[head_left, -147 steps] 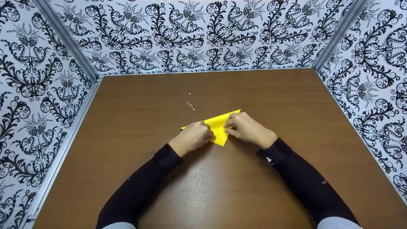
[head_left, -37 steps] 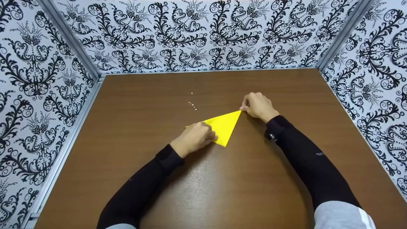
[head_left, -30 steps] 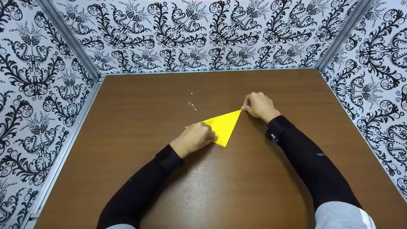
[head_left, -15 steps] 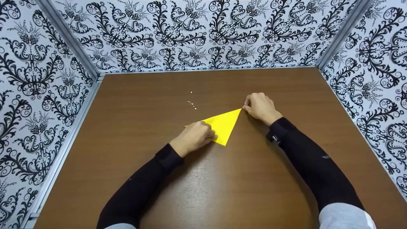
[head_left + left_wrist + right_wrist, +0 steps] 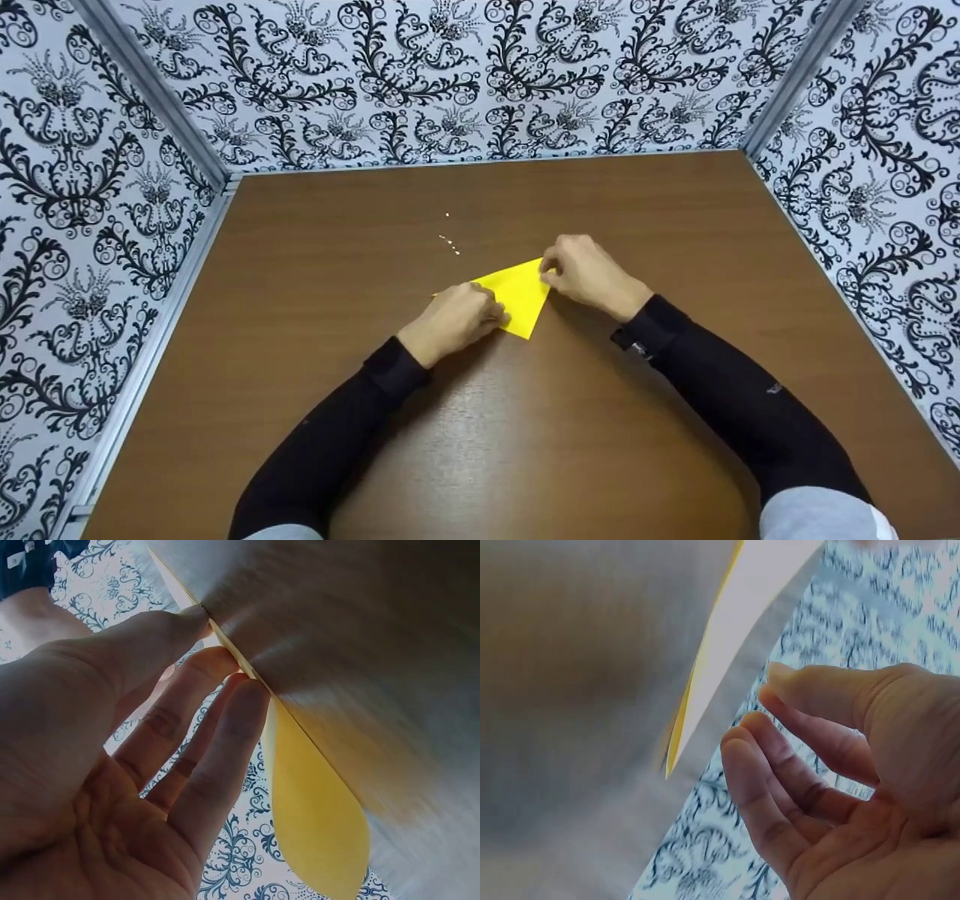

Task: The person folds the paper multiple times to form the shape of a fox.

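Yellow, pointed folded paper [image 5: 519, 295] risked skewing if the left hand [image 5: 456, 315], fingers pressing, slipped. Beside it, the right hand [image 5: 591, 274] curved empty fingers.

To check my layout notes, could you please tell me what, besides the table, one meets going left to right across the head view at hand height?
Patterned left wall, left hand, yellow sheet, right hand, black right sleeve, patterned right wall.

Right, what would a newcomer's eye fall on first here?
Probably the bright yellow paper, the boldest colour here, near the middle of the brown table. The fingers of the left hand touch it, and the right hand is by its right corner. Next, the black-and-white patterned walls at the table's back and sides.
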Demonstrator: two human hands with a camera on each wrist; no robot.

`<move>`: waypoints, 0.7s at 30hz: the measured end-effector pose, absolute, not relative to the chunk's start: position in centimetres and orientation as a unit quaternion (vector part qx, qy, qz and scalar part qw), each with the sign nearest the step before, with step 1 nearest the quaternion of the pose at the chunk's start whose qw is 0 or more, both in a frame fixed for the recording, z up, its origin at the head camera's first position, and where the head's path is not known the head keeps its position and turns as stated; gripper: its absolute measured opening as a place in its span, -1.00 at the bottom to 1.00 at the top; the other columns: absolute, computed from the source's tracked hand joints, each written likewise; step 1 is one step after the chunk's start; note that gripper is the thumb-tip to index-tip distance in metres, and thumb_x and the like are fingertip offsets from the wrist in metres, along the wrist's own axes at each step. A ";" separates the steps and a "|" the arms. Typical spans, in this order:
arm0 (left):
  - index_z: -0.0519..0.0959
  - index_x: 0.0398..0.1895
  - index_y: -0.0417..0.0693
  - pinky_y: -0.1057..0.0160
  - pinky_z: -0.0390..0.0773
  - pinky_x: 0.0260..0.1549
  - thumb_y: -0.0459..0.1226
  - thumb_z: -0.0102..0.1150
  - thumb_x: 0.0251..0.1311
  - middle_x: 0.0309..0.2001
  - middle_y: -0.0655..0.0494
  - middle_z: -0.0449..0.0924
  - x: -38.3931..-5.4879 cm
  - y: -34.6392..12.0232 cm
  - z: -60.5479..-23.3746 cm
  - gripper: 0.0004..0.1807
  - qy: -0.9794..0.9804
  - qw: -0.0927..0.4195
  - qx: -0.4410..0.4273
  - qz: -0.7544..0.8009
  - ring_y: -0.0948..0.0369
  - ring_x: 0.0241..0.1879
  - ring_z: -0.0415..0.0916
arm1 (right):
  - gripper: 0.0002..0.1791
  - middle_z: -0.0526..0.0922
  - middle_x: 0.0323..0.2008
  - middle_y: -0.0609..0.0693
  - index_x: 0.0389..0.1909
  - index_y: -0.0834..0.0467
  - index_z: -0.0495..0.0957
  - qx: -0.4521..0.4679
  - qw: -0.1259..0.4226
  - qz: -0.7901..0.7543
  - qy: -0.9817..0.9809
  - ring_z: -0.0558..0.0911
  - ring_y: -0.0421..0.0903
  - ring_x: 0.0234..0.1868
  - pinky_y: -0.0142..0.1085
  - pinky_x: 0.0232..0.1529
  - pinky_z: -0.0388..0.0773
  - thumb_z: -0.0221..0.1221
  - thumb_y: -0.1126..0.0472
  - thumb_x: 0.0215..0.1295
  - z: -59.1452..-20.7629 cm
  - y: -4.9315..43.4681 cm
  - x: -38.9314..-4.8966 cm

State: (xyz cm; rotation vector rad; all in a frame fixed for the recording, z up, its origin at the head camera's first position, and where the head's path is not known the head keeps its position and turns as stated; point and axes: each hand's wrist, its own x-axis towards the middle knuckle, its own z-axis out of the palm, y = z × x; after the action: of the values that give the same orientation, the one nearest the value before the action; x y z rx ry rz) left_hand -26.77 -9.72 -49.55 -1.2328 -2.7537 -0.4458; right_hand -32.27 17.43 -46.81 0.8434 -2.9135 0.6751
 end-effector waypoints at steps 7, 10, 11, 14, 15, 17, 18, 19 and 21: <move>0.86 -0.22 -0.13 0.03 0.78 -0.21 -0.28 0.57 0.52 -0.34 -0.05 0.78 -27.0 -9.7 -49.4 -0.88 -0.904 0.053 -0.398 -0.149 0.13 -0.37 0.51 | -0.90 0.89 -0.16 0.19 -0.09 0.28 0.94 0.324 0.007 0.204 -0.924 0.72 0.10 -0.16 -0.03 -0.03 0.75 0.54 0.35 0.46 -47.6 15.8 -31.0; 0.86 -0.23 -0.14 0.03 0.78 -0.22 -0.27 0.55 0.54 -0.34 -0.06 0.78 -27.0 -9.7 -49.5 -0.85 -0.904 0.051 -0.396 -0.152 0.13 -0.37 0.49 | -0.92 0.90 -0.16 0.18 -0.10 0.27 0.93 0.335 0.002 0.205 -0.920 0.73 0.09 -0.16 -0.02 -0.02 0.77 0.54 0.35 0.46 -48.0 15.5 -30.7; 0.86 -0.23 -0.14 0.03 0.78 -0.22 -0.27 0.55 0.55 -0.34 -0.06 0.78 -26.9 -9.8 -49.5 -0.85 -0.904 0.049 -0.396 -0.152 0.12 -0.37 0.50 | -0.92 0.90 -0.17 0.17 -0.11 0.27 0.93 0.338 0.000 0.206 -0.918 0.72 0.08 -0.16 -0.03 -0.03 0.77 0.53 0.36 0.46 -48.1 15.5 -30.6; 0.88 -0.21 -0.13 0.05 0.80 -0.22 -0.27 0.56 0.54 -0.32 -0.05 0.82 -26.9 -9.9 -49.6 -0.87 -0.903 0.045 -0.398 -0.157 0.11 -0.37 0.59 | -0.95 0.89 -0.18 0.15 -0.14 0.26 0.93 0.341 -0.003 0.209 -0.917 0.71 0.03 -0.18 -0.06 -0.08 0.76 0.53 0.35 0.47 -48.5 15.4 -30.4; 0.89 -0.20 -0.12 0.05 0.82 -0.21 -0.27 0.56 0.53 -0.31 -0.03 0.85 -26.9 -9.9 -49.6 -0.89 -0.902 0.044 -0.398 -0.159 0.11 -0.36 0.64 | -0.96 0.89 -0.19 0.15 -0.16 0.26 0.92 0.342 0.000 0.209 -0.916 0.71 0.03 -0.19 -0.07 -0.09 0.76 0.52 0.35 0.47 -48.6 15.5 -30.4; 0.90 -0.16 -0.11 0.07 0.86 -0.19 -0.27 0.58 0.52 -0.26 0.00 0.90 -26.9 -9.9 -49.7 -0.91 -0.902 0.041 -0.396 -0.166 0.10 -0.33 0.75 | -0.97 0.88 -0.21 0.16 -0.19 0.26 0.92 0.344 0.007 0.210 -0.915 0.71 0.02 -0.20 -0.08 -0.13 0.75 0.53 0.36 0.47 -48.8 15.6 -30.4; 0.92 -0.14 -0.10 0.07 0.88 -0.17 -0.27 0.58 0.52 -0.23 0.02 0.92 -27.0 -9.9 -49.7 -0.92 -0.902 0.037 -0.395 -0.171 0.10 -0.31 0.79 | -0.97 0.88 -0.21 0.16 -0.21 0.26 0.92 0.345 0.011 0.210 -0.915 0.71 0.02 -0.21 -0.09 -0.14 0.75 0.54 0.36 0.47 -48.9 15.6 -30.3; 0.93 -0.11 -0.09 0.07 0.89 -0.15 -0.28 0.59 0.51 -0.20 0.03 0.95 -27.1 -9.9 -49.7 -0.93 -0.901 0.033 -0.395 -0.176 0.09 -0.28 0.83 | -0.96 0.88 -0.21 0.17 -0.21 0.26 0.92 0.344 0.014 0.210 -0.915 0.72 0.03 -0.21 -0.08 -0.14 0.77 0.55 0.36 0.47 -48.9 15.7 -30.3; 0.95 -0.07 -0.09 0.07 0.91 -0.11 -0.28 0.59 0.51 -0.15 0.05 0.97 -27.2 -9.8 -49.6 -0.92 -0.901 0.026 -0.394 -0.180 0.10 -0.24 0.87 | -0.95 0.87 -0.22 0.17 -0.22 0.26 0.92 0.343 0.020 0.209 -0.916 0.73 0.02 -0.21 -0.08 -0.15 0.78 0.56 0.35 0.46 -49.0 15.8 -30.3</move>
State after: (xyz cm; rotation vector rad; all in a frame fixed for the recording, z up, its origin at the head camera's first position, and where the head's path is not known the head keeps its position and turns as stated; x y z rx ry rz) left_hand -27.23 -9.84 -49.63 -1.2182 -2.7835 -0.5571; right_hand -30.29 15.77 -49.01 1.0630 -2.8403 0.6494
